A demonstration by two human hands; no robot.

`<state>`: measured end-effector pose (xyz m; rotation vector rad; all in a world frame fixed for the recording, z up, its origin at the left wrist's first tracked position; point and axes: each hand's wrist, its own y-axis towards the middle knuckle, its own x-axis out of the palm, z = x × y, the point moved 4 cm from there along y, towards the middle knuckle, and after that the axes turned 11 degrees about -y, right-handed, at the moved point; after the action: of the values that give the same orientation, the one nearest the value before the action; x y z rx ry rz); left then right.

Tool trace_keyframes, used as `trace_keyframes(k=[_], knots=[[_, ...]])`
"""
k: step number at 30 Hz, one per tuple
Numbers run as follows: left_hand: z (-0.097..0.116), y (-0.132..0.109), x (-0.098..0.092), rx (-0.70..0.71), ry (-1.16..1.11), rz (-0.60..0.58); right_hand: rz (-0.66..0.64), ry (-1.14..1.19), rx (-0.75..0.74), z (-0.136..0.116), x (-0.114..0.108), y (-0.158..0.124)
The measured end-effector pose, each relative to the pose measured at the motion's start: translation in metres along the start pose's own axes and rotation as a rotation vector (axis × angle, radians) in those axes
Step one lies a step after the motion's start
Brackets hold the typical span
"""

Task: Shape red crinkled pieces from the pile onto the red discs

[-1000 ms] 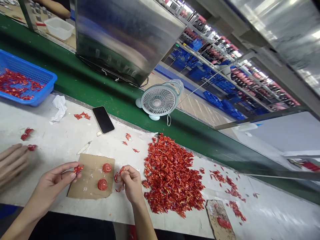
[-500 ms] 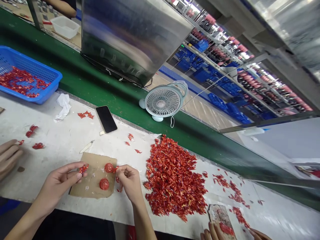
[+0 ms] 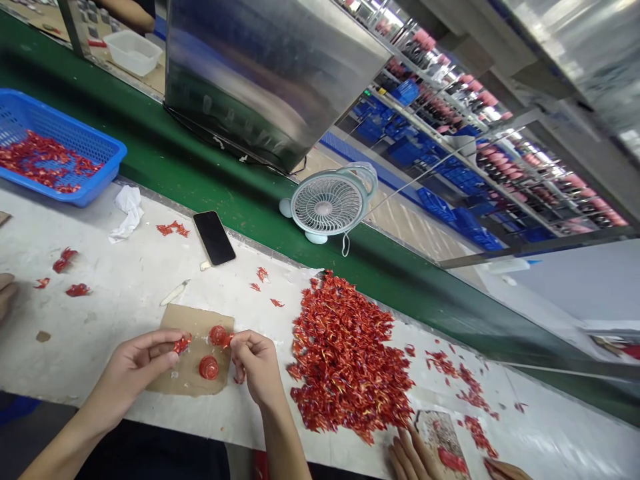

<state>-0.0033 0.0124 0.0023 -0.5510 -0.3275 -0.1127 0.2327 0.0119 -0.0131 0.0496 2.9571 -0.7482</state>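
As I look down over the distant bench, with my clock centred mid-view, a long whitish worktable [image 3: 120,263] stretches across the lower half. Between five and six o'clock lies a large loose heap of small, pointed, glossy red pieces [image 3: 350,360], spread there, I'd guess, for easy reach. Between nine and ten stands a blue perforated plastic basket [image 3: 103,179] with similar pieces inside, perhaps set at the far edge to keep clear of the arms. At eight, a flat brown cardboard sheet [image 3: 195,320] probably spares the tabletop from mess. My left hand [image 3: 143,360], over the sheet's nine o'clock side, has thumb and forefinger pinched on one small red piece [image 3: 183,343]. My right hand [image 3: 257,367], by its three o'clock edge, is curled, fingertips closed on another red bit [image 3: 227,341]; fingertip grips seem to suit such little things. Two squat, round, glossy red containers sit on the sheet, the upper one [image 3: 217,335] at its two o'clock, the lower one [image 3: 209,367] between four and five. Whether the right-hand bit touches the upper one, I can't tell.
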Motion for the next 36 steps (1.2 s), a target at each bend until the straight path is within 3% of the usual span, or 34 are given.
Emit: trace_keyframes(k=[6, 12, 23, 30, 36], knots=[[-0.005, 0.004, 0.021, -0.011, -0.066, -0.063, -0.037, 0.177, 0.012, -0.011, 0.007, -0.012], [-0.009, 0.002, 0.038, -0.019, -0.168, -0.158, -0.085, 0.124, -0.081, -0.021, 0.016, -0.021], [-0.014, 0.003, 0.04, 0.013, -0.148, -0.216, -0.038, -0.003, -0.127, -0.037, 0.026, -0.029], [-0.011, 0.002, 0.039, -0.004, -0.146, -0.15, 0.024, -0.045, -0.182, -0.038, 0.03, -0.036], [-0.008, 0.002, 0.04, 0.075, -0.129, -0.13, 0.07, 0.032, -0.144, -0.036, 0.036, -0.042]])
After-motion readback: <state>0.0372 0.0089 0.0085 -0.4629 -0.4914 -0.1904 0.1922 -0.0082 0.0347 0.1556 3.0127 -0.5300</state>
